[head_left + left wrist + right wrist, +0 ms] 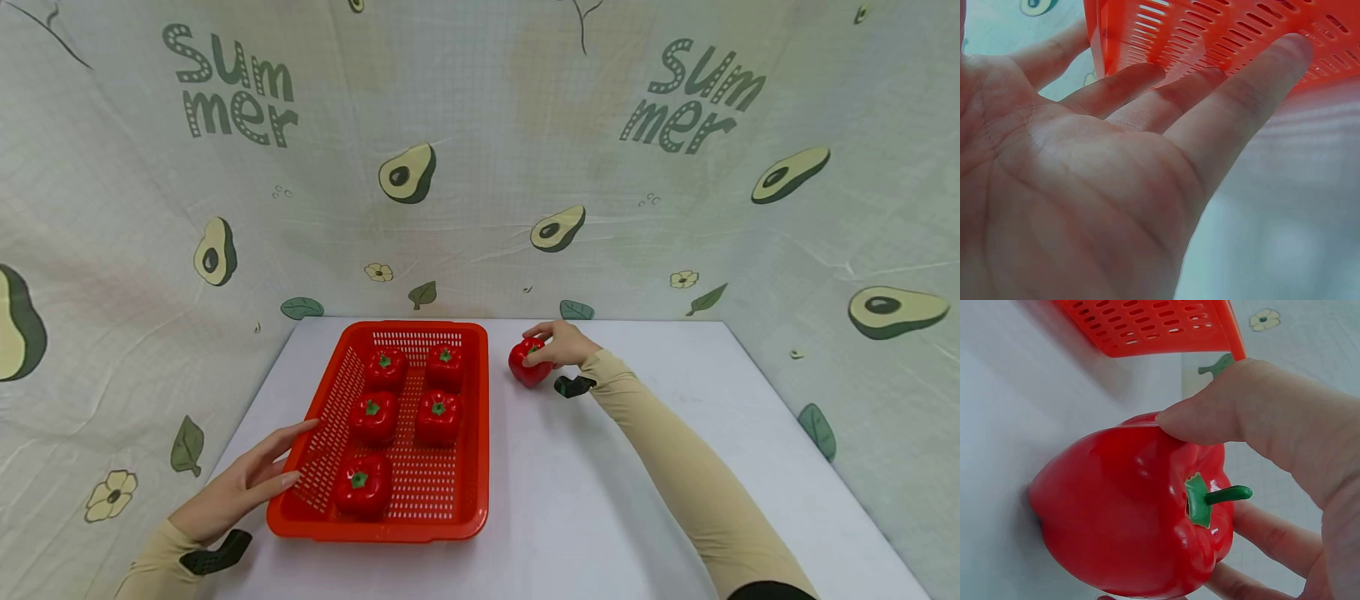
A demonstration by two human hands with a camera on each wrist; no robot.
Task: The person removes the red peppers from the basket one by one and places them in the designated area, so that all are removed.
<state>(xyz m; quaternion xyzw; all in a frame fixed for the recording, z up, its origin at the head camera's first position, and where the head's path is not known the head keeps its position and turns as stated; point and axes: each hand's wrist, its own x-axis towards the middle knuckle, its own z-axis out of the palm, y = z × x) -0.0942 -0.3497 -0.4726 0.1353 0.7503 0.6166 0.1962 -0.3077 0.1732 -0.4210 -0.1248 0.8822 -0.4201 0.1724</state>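
My right hand (564, 343) grips a red bell pepper (529, 363) beside the basket, thumb on one side and fingers on the other. In the right wrist view the bell pepper (1116, 512) lies tilted, its green stem pointing toward the palm, its lower side at the white surface. My left hand (243, 483) is at the left side of a red plastic basket (480, 417). The left wrist view shows its fingers (1229, 119) fairly straight, touching the slotted outer wall. Several more red peppers (373, 417) with green stems stand inside the basket.
The basket and the held pepper are on a white table (600, 500). A pale cloth (480, 100) printed with avocados, leaves and "summer" lettering hangs behind the table and along both sides.
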